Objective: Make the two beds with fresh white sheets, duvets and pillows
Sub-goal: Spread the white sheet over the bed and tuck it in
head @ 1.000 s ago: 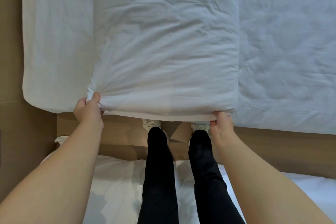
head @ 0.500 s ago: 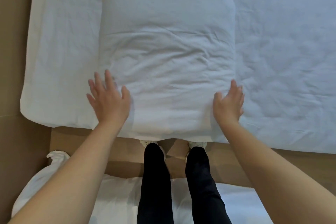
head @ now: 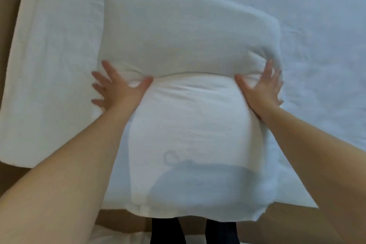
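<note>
White sheet (head: 316, 45) covered the bed, lightly wrinkled. On it, toward the left end, lay the pillow (head: 188, 134), with its near edge overhanging the bed's side and a crease across its middle. The left hand (head: 116, 89) and right hand (head: 261, 89) pressed on the pillow's two sides at that crease. Their fingers were splayed and straight and their thumbs were pushed into the fold; neither hand grasped anything. A second pillow (head: 49, 75), as it seemed, lay just to the left.

Progress, as judged: the sheet was on, and the cased pillow was being plumped into shape. No duvet showed on this bed. A white strip (head: 118, 237) beside the person's dark legs (head: 166, 232) was perhaps the other bed; its state could not be told.
</note>
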The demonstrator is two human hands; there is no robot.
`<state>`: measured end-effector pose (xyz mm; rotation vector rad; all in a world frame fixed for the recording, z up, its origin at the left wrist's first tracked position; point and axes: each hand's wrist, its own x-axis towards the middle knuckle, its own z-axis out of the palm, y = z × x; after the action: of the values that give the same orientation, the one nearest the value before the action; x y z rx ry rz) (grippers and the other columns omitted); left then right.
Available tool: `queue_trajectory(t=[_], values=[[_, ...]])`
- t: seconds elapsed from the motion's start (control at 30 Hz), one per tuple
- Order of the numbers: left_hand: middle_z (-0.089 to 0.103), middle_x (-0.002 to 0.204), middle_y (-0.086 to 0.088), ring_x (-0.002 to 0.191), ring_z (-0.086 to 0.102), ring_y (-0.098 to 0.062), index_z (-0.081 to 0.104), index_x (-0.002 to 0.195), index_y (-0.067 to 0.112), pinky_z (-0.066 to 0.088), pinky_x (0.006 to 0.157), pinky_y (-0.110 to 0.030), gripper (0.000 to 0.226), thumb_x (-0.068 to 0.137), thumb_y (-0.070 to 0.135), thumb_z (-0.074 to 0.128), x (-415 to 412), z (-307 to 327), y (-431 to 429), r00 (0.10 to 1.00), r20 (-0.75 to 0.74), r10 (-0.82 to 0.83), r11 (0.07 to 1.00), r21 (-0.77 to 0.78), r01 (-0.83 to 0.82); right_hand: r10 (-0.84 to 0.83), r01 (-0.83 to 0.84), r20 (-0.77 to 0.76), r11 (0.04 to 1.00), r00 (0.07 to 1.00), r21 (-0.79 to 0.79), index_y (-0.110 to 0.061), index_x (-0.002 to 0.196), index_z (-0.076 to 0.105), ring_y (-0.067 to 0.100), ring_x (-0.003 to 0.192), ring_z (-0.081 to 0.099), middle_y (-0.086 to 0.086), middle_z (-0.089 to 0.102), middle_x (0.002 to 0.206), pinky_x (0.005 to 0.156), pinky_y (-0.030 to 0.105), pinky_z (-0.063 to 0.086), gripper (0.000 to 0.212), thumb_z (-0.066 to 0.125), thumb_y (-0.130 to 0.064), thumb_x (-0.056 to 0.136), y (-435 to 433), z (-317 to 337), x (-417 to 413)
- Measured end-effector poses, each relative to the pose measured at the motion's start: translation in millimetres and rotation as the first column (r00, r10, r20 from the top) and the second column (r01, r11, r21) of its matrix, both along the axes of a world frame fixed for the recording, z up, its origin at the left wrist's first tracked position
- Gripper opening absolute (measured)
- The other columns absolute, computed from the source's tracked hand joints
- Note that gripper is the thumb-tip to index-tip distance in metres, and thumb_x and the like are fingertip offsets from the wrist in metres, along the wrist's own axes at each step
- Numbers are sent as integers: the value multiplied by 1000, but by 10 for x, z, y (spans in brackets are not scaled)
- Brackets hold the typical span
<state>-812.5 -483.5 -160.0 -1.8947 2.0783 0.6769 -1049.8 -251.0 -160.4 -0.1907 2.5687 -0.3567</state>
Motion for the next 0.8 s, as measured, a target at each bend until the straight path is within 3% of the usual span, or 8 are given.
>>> queue_trajectory(t=[0.1, 0.2, 0.27, 0.4, 0.47, 0.6, 0.73, 0.8], values=[[21, 155, -20, 143, 22, -38, -13, 152, 24, 20, 115, -57, 154, 38, 89, 67, 336, -148, -136, 969, 11, 246, 934, 263, -240, -242, 279, 326, 958, 914, -70, -35, 153, -8, 32, 139, 34, 10, 25, 157, 115, 44, 27, 130, 71, -75, 58, 317, -62, -168], [30, 153, -14, 139, 32, -34, -1, 151, 20, 29, 114, -49, 166, 17, 87, 70, 326, -267, -286, 946, -33, 322, 866, 413, -281, -344, 439, 484, 893, 804, -95, -22, 154, 6, 23, 116, 50, 5, 43, 143, 98, 35, 41, 111, 79, -49, 74, 474, -223, -327], [31, 154, -11, 140, 33, -30, 2, 151, 18, 29, 115, -46, 167, 14, 83, 72, 286, -382, -340, 939, -66, 337, 852, 447, -274, -347, 464, 515, 878, 784, -115, -18, 150, 18, 21, 108, 56, 5, 50, 137, 90, 33, 46, 109, 80, -51, 67, 567, -436, -317], [26, 157, -5, 142, 30, -25, 3, 153, 19, 25, 117, -41, 163, 20, 82, 74, 201, -745, -425, 927, -166, 337, 866, 441, -236, -343, 475, 482, 861, 806, -181, -17, 148, 26, 21, 109, 56, 1, 51, 128, 88, 32, 46, 103, 82, -50, 68, 598, -849, -386], [28, 157, -3, 141, 32, -23, 6, 153, 20, 28, 115, -38, 156, 29, 81, 78, 181, -843, -420, 913, -230, 337, 885, 408, -224, -323, 480, 493, 846, 808, -233, -17, 145, 32, 18, 108, 59, -2, 55, 128, 88, 30, 49, 114, 86, -60, 54, 575, -956, -425], [37, 150, -8, 133, 42, -25, 17, 147, 8, 36, 102, -35, 121, 61, 62, 81, 187, -782, -269, 883, -230, 409, 873, 382, -305, -363, 513, 460, 819, 810, -257, -10, 140, 42, 13, 97, 59, 2, 59, 127, 63, 14, 48, 91, 84, -48, 68, 717, -890, -363], [44, 142, -13, 125, 48, -30, 23, 143, 6, 39, 90, -36, 105, 70, 60, 76, 148, -291, -163, 876, -226, 425, 879, 335, -340, -397, 573, 494, 772, 774, -277, -10, 140, 35, 16, 105, 48, -1, 49, 120, 85, 30, 36, 79, 74, -46, 82, 724, -627, -253], [46, 140, -13, 123, 50, -29, 23, 143, 6, 40, 87, -36, 104, 70, 60, 76, 139, 0, -133, 862, -258, 437, 879, 325, -348, -344, 542, 517, 785, 784, -300, -8, 139, 41, 17, 105, 51, 1, 55, 127, 85, 30, 36, 93, 76, -60, 70, 653, -384, -208]])
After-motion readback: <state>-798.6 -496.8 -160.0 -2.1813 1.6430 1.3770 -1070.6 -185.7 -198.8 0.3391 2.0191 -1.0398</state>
